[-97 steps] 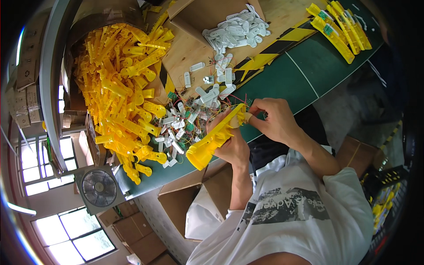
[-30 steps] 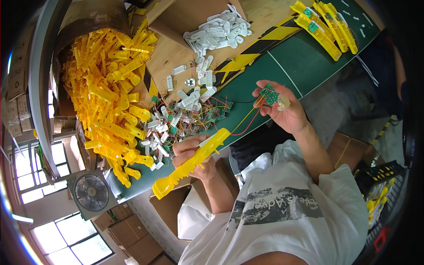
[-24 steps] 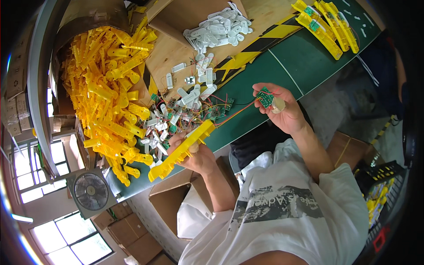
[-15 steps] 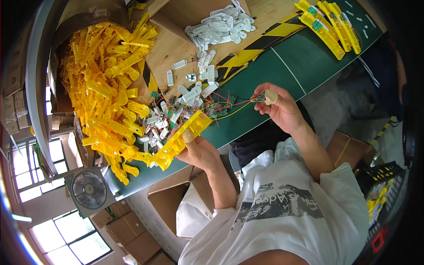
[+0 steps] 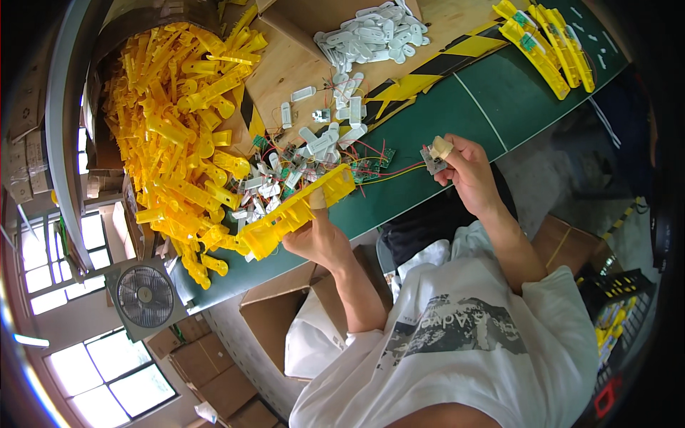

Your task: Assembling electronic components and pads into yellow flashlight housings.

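My left hand (image 5: pixel 321 239) is closed on a long yellow plastic shell (image 5: pixel 296 212), its thumb pressed along the inner side. The shell is tilted, its right end higher, over the near edge of the green table. To the right, my right hand (image 5: pixel 469 175) pinches a small circuit board (image 5: pixel 433 160), with a pale cover on one fingertip. Red and yellow wires (image 5: pixel 399 173) run from this board leftward toward the shell and the pile behind it; where they end is hidden. Behind the shell lies a jumble of white plastic pieces (image 5: pixel 325 143) and green wired boards (image 5: pixel 367 167).
A big heap of yellow shells (image 5: pixel 175 128) spills from a container at left. White parts (image 5: pixel 371 32) are piled by a cardboard box (image 5: pixel 300 25). Yellow shells with boards (image 5: pixel 549 46) rest at far right on the green table (image 5: pixel 457 107). An open carton (image 5: pixel 275 307) stands below.
My right hand has turned the board, so its face shows more, and moved slightly right. The yellow shell in my left hand has tilted a little. The whole view has shifted slightly.
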`<state>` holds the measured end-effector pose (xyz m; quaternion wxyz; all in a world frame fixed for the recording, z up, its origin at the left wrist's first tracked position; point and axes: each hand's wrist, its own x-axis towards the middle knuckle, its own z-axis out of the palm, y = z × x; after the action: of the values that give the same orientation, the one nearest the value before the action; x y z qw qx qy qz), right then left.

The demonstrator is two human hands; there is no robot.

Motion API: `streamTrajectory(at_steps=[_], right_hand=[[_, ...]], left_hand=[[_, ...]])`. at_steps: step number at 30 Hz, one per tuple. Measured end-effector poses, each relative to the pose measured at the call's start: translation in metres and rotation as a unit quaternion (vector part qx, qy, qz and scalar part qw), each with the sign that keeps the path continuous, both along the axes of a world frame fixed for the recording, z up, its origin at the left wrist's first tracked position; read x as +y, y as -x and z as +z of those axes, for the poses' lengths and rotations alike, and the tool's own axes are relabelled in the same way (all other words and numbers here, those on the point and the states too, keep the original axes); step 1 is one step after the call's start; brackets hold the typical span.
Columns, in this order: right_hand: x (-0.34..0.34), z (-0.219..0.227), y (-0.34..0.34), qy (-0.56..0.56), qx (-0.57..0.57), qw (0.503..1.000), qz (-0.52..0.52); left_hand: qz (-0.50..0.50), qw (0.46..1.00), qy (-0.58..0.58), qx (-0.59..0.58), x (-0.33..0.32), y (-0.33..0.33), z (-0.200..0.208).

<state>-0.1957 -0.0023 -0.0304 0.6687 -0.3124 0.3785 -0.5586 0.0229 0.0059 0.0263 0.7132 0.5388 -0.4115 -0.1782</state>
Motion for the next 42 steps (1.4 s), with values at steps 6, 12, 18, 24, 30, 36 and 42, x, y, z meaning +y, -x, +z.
streamTrajectory(at_steps=[6,12,18,24,30,36,42], right_hand=[[0.002,0.016,-0.005,-0.025,-0.069,0.997,-0.026],[0.008,0.012,0.0,0.06,-0.156,0.986,0.005],[0.009,0.015,-0.005,0.092,-0.062,0.993,-0.039],[0.003,0.012,-0.002,0.063,-0.186,0.981,0.01],[-0.001,0.014,-0.002,0.102,-0.206,0.971,0.057],[0.0,0.017,0.002,0.031,-0.1,0.994,0.039],[-0.002,0.026,0.002,0.039,-0.03,0.996,0.069]], left_hand=[[-0.063,0.992,-0.042,0.098,-0.007,-0.007,-0.009],[-0.097,0.985,-0.068,0.123,-0.013,-0.004,-0.019],[-0.093,0.989,-0.103,0.057,-0.015,-0.003,-0.016],[-0.124,0.985,-0.119,0.038,-0.011,-0.005,-0.014],[-0.182,0.97,-0.158,0.034,-0.008,0.001,-0.006],[-0.246,0.949,-0.195,0.014,-0.005,-0.001,-0.012],[-0.343,0.894,-0.284,0.056,-0.006,0.0,-0.016]])
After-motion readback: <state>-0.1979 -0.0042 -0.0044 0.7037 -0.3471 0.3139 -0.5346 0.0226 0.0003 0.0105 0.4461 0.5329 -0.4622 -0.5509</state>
